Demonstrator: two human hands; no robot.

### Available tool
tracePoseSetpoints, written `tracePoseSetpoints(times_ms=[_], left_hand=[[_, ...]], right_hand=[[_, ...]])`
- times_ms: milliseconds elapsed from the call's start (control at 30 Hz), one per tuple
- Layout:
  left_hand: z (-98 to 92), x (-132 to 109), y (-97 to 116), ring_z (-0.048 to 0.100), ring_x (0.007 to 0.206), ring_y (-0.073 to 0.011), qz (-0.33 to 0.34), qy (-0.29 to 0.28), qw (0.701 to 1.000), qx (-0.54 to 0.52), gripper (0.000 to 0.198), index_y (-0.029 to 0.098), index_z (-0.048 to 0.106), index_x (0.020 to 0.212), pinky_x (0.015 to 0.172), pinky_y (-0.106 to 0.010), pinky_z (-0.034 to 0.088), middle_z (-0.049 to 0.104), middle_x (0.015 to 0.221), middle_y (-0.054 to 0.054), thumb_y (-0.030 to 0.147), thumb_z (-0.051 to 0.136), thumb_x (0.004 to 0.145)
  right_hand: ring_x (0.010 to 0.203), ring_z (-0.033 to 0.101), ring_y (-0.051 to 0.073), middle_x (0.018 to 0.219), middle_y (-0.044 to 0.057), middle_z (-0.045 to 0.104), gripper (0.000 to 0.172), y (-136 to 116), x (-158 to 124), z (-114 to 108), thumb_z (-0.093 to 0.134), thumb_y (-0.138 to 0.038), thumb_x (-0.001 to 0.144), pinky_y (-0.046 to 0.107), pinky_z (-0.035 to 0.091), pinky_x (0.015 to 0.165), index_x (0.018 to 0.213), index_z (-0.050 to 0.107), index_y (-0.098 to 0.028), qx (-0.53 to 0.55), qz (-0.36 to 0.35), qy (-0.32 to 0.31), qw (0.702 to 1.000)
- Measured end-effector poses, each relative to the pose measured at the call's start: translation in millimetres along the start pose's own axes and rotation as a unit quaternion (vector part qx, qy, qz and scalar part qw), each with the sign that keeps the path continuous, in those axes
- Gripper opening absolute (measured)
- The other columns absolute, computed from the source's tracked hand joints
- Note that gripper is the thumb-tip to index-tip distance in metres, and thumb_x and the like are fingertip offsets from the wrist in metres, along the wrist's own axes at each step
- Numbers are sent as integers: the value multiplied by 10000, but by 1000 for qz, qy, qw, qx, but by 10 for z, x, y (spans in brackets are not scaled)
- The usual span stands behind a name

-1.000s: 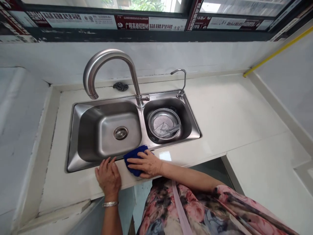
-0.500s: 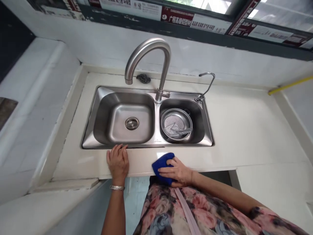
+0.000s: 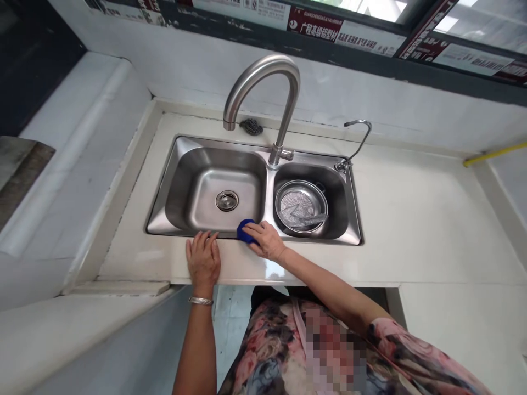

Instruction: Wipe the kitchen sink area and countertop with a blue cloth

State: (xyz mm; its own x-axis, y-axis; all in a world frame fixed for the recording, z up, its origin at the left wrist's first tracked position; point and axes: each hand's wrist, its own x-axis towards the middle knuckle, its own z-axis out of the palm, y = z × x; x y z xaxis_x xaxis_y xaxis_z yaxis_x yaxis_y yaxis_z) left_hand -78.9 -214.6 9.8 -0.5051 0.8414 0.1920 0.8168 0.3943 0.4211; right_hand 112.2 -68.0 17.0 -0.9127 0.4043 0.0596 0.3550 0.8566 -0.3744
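Observation:
My right hand (image 3: 267, 241) grips a blue cloth (image 3: 246, 231) and presses it on the front rim of the steel double sink (image 3: 164, 224), near the divider. Part of the cloth is hidden under my fingers. Flat on the counter's front strip lies my left hand (image 3: 203, 260), fingers stretched out and fingertips at the sink's front edge, holding nothing. The left basin has a round drain (image 3: 226, 201). In the right basin sits a metal strainer bowl (image 3: 302, 192), with a crumpled silvery piece (image 3: 302, 217) lying in it.
A tall curved faucet (image 3: 284, 109) rises behind the divider, and a thin tap (image 3: 362, 140) stands at the back right corner. A dark scouring pad (image 3: 251, 127) lies behind the sink. Counter (image 3: 420, 219) extends rightward to a yellow pipe (image 3: 494, 153) at the wall.
My right hand has carried the blue cloth forward and left, from the counter's front edge to the sink rim. My left hand stays in place on the counter. The view has shifted slightly.

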Motion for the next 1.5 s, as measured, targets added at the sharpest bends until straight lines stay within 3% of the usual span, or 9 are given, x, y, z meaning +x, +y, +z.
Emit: tracePoseSetpoints(times_ms=[267, 500, 600, 700, 767, 900, 1033, 1200, 1500], left_hand=[[-7, -3, -46, 464, 1396, -320, 12, -5, 1000, 2, 523, 151, 677, 1293, 1251, -581, 219, 624, 1374, -139, 412, 285, 1065], [-133, 30, -285, 444, 1396, -406, 132, -81, 988, 1, 729, 179, 558, 1433, 1209, -702, 231, 579, 1385, -179, 691, 504, 916], [-175, -51, -296, 434, 1437, -375, 103, -34, 992, -68, 706, 165, 506, 1462, 1235, -658, 272, 561, 1438, -183, 618, 568, 924], [-220, -256, -186, 588, 1292, -271, -43, 97, 978, -180, 536, 155, 566, 1373, 1145, -491, 464, 637, 1349, -167, 507, 541, 970], [-243, -395, -88, 686, 963, -205, -186, 174, 933, -256, 496, 145, 616, 1275, 882, -378, 578, 716, 1112, -131, 517, 471, 980], [-255, -469, 21, 519, 568, -154, -356, 249, 844, -315, 569, 104, 625, 1162, 522, -284, 439, 606, 708, -37, 553, 373, 918], [-216, -334, 34, 447, 517, -168, -395, 295, 823, -283, 548, 90, 565, 1175, 463, -290, 369, 448, 611, 14, 455, 263, 901], [-122, -308, 91, 404, 501, -171, -402, 303, 825, -255, 460, 138, 557, 1047, 529, -318, 415, 350, 550, 41, 427, 224, 916], [-63, -390, 98, 445, 507, -160, -370, 280, 863, -198, 483, 129, 673, 993, 580, -299, 391, 450, 518, 21, 459, 323, 947]], right_hand=[[1110, 430, 303, 1504, 51, 583, 544, 59, -1066, -169, 597, -313, 929, 449, 369, 899, 1466, 573, -229, -92, 8, 104, 990], [1102, 516, 287, 1452, 80, 624, 580, 285, -2171, -251, 529, -339, 948, 470, 406, 942, 1521, 512, -251, -82, 31, 123, 989], [1103, 520, 300, 1451, 100, 622, 597, 316, -2342, -271, 562, -295, 907, 484, 411, 937, 1501, 534, -236, -75, 69, 133, 986], [1065, 493, 305, 1456, 95, 620, 620, 280, -2227, -306, 581, -267, 838, 487, 404, 900, 1455, 573, -210, -50, 49, 123, 990], [1049, 481, 305, 1455, 87, 624, 641, 236, -2021, -331, 594, -281, 799, 472, 390, 866, 1436, 586, -204, -24, -9, 89, 996], [1043, 492, 283, 1485, 82, 602, 678, 73, -1411, -337, 642, -383, 793, 427, 356, 831, 1446, 576, -214, 31, -143, -34, 989], [1074, 493, 266, 1509, 75, 580, 629, -216, -719, -259, 658, -442, 853, 400, 342, 823, 1442, 581, -234, 39, -227, -101, 968], [1103, 475, 262, 1515, 79, 563, 630, -576, -52, -71, 692, -455, 881, 395, 348, 846, 1461, 558, -251, 20, -262, -96, 960], [1101, 438, 296, 1581, 113, 484, 708, -540, 335, 171, 706, -361, 883, 435, 377, 866, 1534, 463, -221, 8, -66, 4, 998]])
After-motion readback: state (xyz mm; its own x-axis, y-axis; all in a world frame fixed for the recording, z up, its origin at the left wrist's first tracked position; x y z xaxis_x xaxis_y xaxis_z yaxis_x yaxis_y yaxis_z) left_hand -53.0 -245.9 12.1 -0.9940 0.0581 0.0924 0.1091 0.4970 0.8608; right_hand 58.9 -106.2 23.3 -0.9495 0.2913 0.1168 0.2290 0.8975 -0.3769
